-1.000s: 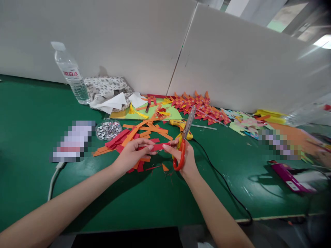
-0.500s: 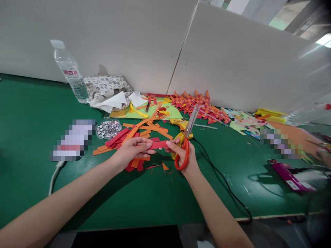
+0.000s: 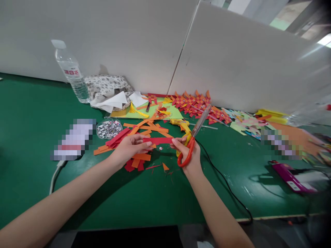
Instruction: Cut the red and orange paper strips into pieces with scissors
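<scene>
Between my two hands a red paper strip is held stretched out level. My left hand pinches its left end, above a pile of red and orange paper strips. The fingertips of my right hand pinch the other end. Hooked in that same hand are scissors with orange-red handles, their blades pointing up and away to the right. A yellow glue gun lies just behind my right hand. Small orange and red scraps lie on the table below the strip.
Woven red and orange paper fish are heaped along the wall. A round container of googly eyes and a water bottle stand at left. A black cord crosses the right side, near a purple power strip.
The hands have drawn slightly apart, so more of the red strip shows between them. My right hand and the scissors have shifted right, with the blades tilting further right.
</scene>
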The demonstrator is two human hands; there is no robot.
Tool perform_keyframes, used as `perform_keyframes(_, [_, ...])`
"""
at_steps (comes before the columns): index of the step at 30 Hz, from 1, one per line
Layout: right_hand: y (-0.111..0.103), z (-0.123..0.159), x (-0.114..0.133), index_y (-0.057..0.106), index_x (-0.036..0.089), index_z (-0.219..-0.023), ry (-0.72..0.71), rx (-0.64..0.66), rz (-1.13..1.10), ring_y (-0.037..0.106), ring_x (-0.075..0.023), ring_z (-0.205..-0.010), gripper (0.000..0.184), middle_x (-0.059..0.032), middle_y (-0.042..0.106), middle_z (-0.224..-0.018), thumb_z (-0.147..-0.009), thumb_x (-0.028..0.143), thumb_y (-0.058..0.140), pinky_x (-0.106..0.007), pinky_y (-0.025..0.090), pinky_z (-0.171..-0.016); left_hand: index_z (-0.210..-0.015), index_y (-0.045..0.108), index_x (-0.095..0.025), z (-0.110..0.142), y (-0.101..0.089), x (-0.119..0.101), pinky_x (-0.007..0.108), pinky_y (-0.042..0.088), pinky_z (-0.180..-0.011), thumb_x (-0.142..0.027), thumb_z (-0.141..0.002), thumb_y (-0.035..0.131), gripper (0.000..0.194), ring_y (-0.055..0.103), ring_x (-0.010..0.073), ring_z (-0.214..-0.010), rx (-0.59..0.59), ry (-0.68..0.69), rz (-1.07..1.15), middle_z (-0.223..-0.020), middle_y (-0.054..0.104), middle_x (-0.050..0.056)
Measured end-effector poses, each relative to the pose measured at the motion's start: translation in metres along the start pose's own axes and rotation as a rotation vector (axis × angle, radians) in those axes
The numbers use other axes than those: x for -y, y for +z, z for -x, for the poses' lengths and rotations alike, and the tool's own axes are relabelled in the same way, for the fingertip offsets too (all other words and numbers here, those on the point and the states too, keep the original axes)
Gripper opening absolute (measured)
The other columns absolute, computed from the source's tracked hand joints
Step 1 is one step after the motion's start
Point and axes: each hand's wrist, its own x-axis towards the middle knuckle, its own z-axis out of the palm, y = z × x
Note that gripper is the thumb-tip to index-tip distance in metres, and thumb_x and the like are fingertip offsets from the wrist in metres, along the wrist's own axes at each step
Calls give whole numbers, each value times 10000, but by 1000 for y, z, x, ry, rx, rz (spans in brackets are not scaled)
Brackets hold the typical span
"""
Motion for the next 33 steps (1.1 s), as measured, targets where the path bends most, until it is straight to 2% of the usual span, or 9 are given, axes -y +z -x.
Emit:
perform_keyframes(3, [-1, -3, -1, 477, 202, -708, -40, -45, -4, 641, -130, -557, 349, 58, 635, -633, -560, 220, 793, -305, 554, -613, -832, 598, -170, -1, -1, -3, 222, 535, -680, -313, -652, 758, 280, 698, 156, -770, -51, 22, 13, -812, 711, 11])
perform_keyframes(9, [-1, -4, -2, 472, 201, -702, -63, -30, 13, 645, -136, -558, 360, 61, 634, -623, -547, 215, 797, -304, 548, -611, -815, 627, -187, 0, -1, -4, 164, 481, -574, -357, -672, 737, 247, 695, 139, -759, -69, 45, -7, -818, 708, 1])
perform_keyframes(18, [-1, -3, -3, 478, 211, -727, -75, -45, 62, 643, -148, -571, 340, 48, 638, -652, -574, 223, 782, -348, 550, -655, -709, 632, -182, -1, 0, -4, 224, 510, -596, -329, -672, 735, 183, 691, 166, -684, -85, 3, 72, -685, 697, 19])
perform_keyframes(24, [0, -1, -1, 459, 215, -703, -27, 2, 68, 638, -151, -588, 363, 62, 600, -631, -555, 242, 790, -353, 558, -664, -740, 649, -160, -2, -4, -3, 193, 484, -562, -325, -690, 709, 182, 681, 146, -676, -130, 57, 102, -690, 697, 35])
perform_keyframes(29, [4, 7, 4, 452, 209, -691, 82, 169, 67, 619, -128, -562, 377, 63, 605, -632, -546, 248, 797, -315, 556, -614, -740, 619, -166, -3, -5, -6, 183, 501, -563, -309, -697, 689, 165, 661, 123, -643, -216, 111, 188, -625, 642, -14])
perform_keyframes(31, [6, 11, 5, 454, 207, -689, 107, 202, 53, 609, -118, -551, 377, 64, 605, -630, -543, 247, 799, -305, 557, -601, -773, 612, -167, -3, -4, -8, 208, 531, -614, -301, -703, 687, 169, 653, 114, -634, -199, 102, 268, -630, 634, -25])
perform_keyframes(33, [9, 14, 5, 452, 208, -690, 91, 173, 43, 608, -113, -554, 365, 63, 606, -637, -560, 249, 791, -299, 558, -603, -803, 597, -169, -1, -2, -8, 234, 548, -676, -303, -704, 699, 195, 660, 116, -682, -127, 86, 316, -691, 651, -19])
